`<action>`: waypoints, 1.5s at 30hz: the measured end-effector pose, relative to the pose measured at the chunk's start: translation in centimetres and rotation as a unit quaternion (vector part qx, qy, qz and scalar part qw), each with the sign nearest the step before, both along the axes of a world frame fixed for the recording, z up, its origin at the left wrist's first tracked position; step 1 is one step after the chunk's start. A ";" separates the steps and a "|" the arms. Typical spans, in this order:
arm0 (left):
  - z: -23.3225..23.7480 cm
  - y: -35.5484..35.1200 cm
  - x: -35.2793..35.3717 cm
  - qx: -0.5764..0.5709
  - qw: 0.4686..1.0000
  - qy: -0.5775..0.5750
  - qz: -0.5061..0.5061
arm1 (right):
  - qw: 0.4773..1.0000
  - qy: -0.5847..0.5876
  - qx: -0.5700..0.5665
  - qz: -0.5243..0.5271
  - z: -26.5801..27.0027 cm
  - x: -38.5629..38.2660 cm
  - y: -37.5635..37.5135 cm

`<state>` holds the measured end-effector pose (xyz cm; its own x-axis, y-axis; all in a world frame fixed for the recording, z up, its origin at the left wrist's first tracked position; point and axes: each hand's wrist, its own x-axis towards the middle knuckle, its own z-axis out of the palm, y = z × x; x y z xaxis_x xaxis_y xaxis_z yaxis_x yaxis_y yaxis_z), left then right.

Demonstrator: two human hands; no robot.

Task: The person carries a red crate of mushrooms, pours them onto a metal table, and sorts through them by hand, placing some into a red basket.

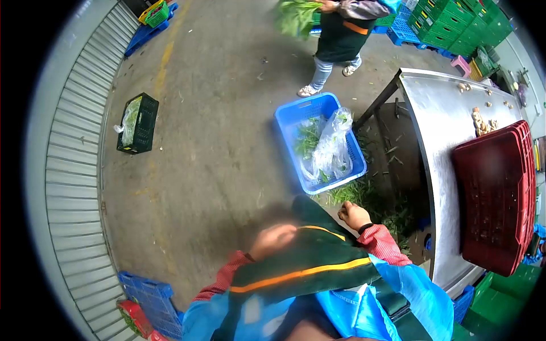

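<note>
Blue crate (pixel 307 105) on the concrete floor (pixel 216 153), just ahead of your two hands and left of the steel desk (pixel 438 119). It holds loose greens (pixel 307 139) and a clear plastic bag (pixel 331 152) that lies along its right half. The crate's near corner touches a scatter of green stalks (pixel 348 193) on the floor.

Your right hand (pixel 354 216) hovers over those stalks, near the crate's near edge but not touching it. Its fingers (pixel 344 215) are curled into a loose fist; whether they grip anything cannot be told. Your left hand (pixel 273 238) is further left, close to your apron, and is blurred, so the set of its fingers cannot be told.

To your right, the desk's long edge runs close beside the crate, with a slanted leg (pixel 375 105) by the crate's far right corner. A red crate (pixel 495 199) lies on the desk's near end.

To your left, the floor is open as far as a black crate (pixel 138 122), which stands well apart near the roller shutter (pixel 74 170). Beyond the blue crate, another person (pixel 341 40) stands holding a bunch of leaves (pixel 296 17), near the crate's far edge.
</note>
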<state>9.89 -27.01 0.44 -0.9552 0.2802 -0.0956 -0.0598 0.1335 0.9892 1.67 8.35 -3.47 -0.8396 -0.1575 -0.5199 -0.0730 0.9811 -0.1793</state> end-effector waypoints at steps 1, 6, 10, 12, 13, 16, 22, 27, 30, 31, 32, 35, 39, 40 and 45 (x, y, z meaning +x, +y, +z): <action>-0.5 -0.7 -1.0 -0.015 1.000 0.021 -0.004 | 1.000 -0.010 0.026 -0.007 -0.8 -0.5 0.0; -1.2 -5.6 -6.6 -0.112 0.991 0.075 -0.020 | 0.997 -0.063 0.009 -0.054 -5.5 -3.6 -2.2; -3.7 -10.0 -11.6 -0.109 0.991 0.068 -0.027 | 0.996 -0.063 -0.033 -0.050 -11.3 -7.5 -4.4; -4.4 -11.7 -12.7 -0.096 0.995 0.019 -0.021 | 0.996 -0.051 -0.023 -0.063 -11.5 -9.1 -5.5; -4.5 -13.8 -15.8 -0.108 0.993 0.011 -0.037 | 0.994 -0.042 -0.034 -0.093 -11.4 -11.8 -7.3; -4.5 -16.3 -21.5 -0.137 0.988 -0.003 -0.065 | 0.987 0.015 -0.069 -0.142 -11.5 -16.9 -8.6; -4.0 -19.2 -27.2 -0.149 0.984 -0.042 -0.087 | 0.988 -0.027 -0.043 -0.146 -8.9 -23.7 -12.8; -8.5 -22.1 -33.9 -0.108 0.982 -0.113 -0.107 | 0.979 0.016 -0.027 -0.203 -11.4 -28.9 -14.2; -9.0 -24.2 -38.6 -0.132 0.986 -0.058 -0.080 | 0.974 -0.004 -0.035 -0.223 -14.0 -32.0 -14.4; -9.1 -25.2 -40.0 -0.143 0.987 -0.030 -0.071 | 0.973 -0.025 -0.033 -0.229 -14.9 -32.0 -13.9; -11.6 -26.0 -41.1 -0.143 0.986 0.027 -0.079 | 0.971 -0.033 -0.004 -0.238 -15.2 -31.0 -13.7; -10.9 -26.7 -43.0 -0.162 0.981 0.017 -0.104 | 0.914 -0.153 0.021 -0.374 -16.7 -26.9 -11.6; -11.5 -27.4 -47.5 -0.216 0.964 0.097 -0.124 | 0.888 -0.143 0.041 -0.435 -16.9 -26.7 -11.9; -11.8 -27.1 -48.8 -0.222 0.956 0.126 -0.144 | 0.883 -0.138 0.037 -0.448 -17.1 -27.0 -12.2; -11.6 -25.5 -54.9 -0.178 0.952 0.111 -0.221 | 0.869 -0.103 0.025 -0.483 -16.5 -30.4 -13.1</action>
